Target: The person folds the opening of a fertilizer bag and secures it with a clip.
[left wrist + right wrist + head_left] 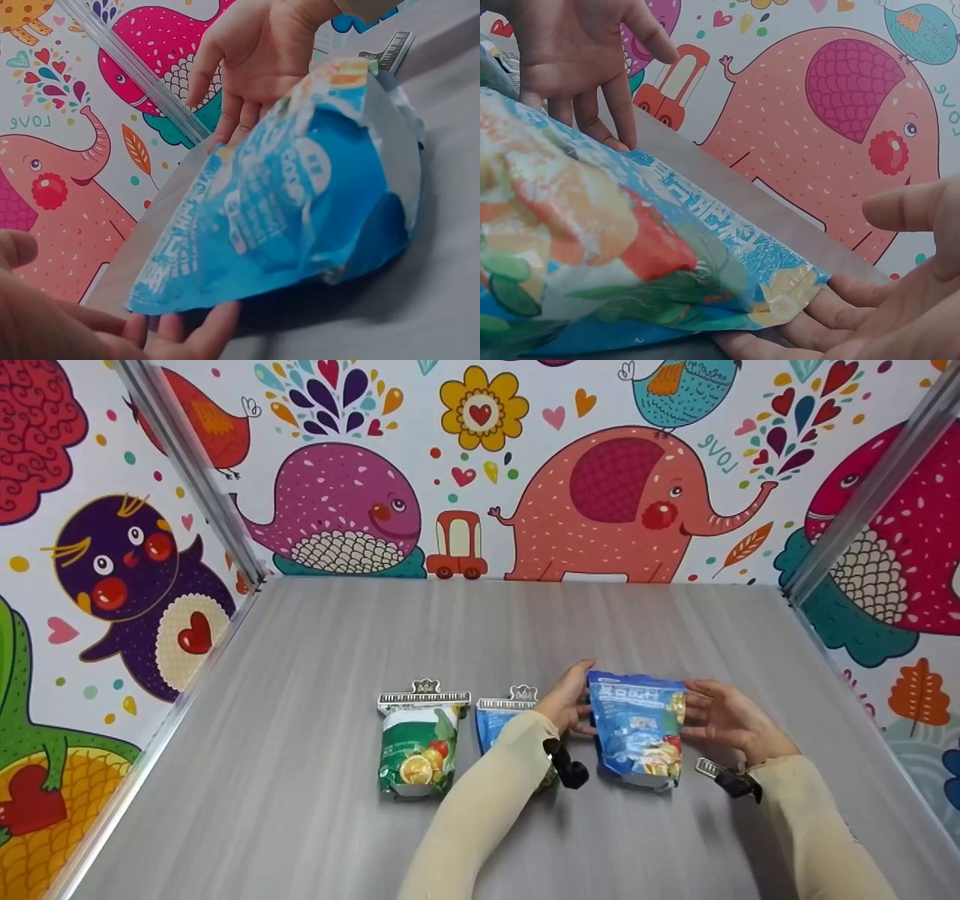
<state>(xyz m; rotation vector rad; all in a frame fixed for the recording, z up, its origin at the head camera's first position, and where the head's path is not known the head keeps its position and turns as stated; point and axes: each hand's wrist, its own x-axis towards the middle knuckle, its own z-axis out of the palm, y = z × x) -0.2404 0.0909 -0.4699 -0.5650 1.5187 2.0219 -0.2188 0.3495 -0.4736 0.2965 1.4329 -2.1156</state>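
Note:
A blue pouch [637,727] with fruit printed on its lower corner leans between both hands, with no clip on its top edge. My left hand [564,701] touches its left edge; in the left wrist view, the fingertips [214,330] reach under that side. My right hand [735,721] is at the opposite edge, its fingers [832,311] extended beneath the pouch's corner and the thumb held away. Neither hand curls round the pouch. Close to the right wrist lies a loose clip [706,766] with a piano-key pattern.
To the left stands a green pouch [418,750] with a piano-key clip [424,697] across its top. Beside it another blue pouch [491,725] wears a similar clip [507,703], partly hidden by the left arm. Printed walls and metal posts [870,502] border the grey table [300,660].

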